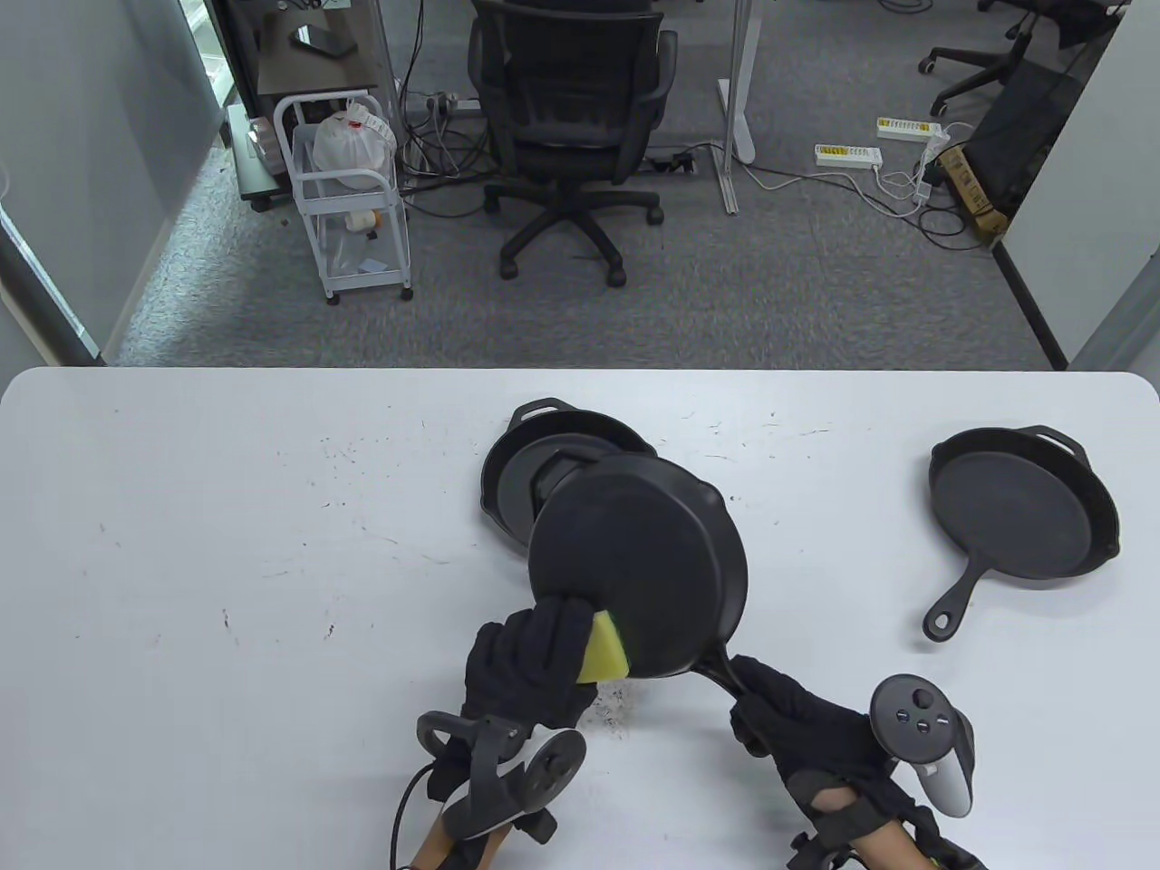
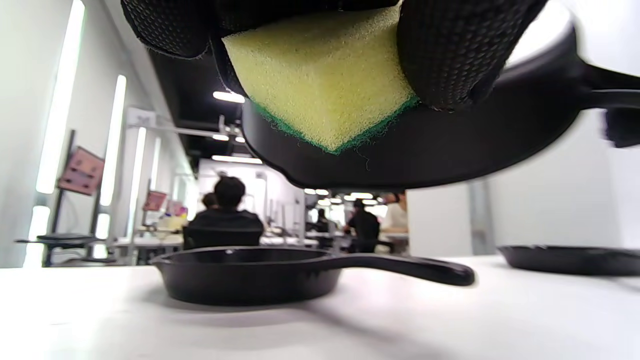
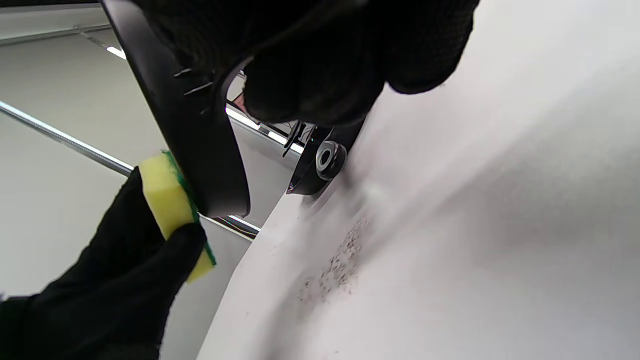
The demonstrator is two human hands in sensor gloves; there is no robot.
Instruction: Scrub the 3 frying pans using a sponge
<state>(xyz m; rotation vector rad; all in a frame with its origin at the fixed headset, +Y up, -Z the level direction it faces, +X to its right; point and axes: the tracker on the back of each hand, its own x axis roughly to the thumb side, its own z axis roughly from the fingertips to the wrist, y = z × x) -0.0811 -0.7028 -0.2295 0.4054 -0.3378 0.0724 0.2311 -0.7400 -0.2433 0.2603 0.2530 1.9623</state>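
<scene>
A black frying pan (image 1: 639, 562) is lifted off the table and turned so its underside faces the camera. My right hand (image 1: 788, 716) grips its handle (image 1: 720, 671). My left hand (image 1: 535, 657) holds a yellow sponge (image 1: 604, 650) with a green scouring face against the pan's near edge; the sponge (image 2: 320, 85) shows between my gloved fingers, and in the right wrist view the sponge (image 3: 167, 200) presses the pan's rim (image 3: 200, 150). A second pan (image 1: 521, 467) lies on the table behind the lifted one, partly hidden. A third pan (image 1: 1019, 521) lies at the right.
The white table (image 1: 227, 544) carries dark crumbs (image 1: 616, 702) under the lifted pan. Beyond the far edge stand a black office chair (image 1: 571, 118) and a white trolley (image 1: 349, 199). In the left wrist view, seated people (image 2: 227, 212) show in the background.
</scene>
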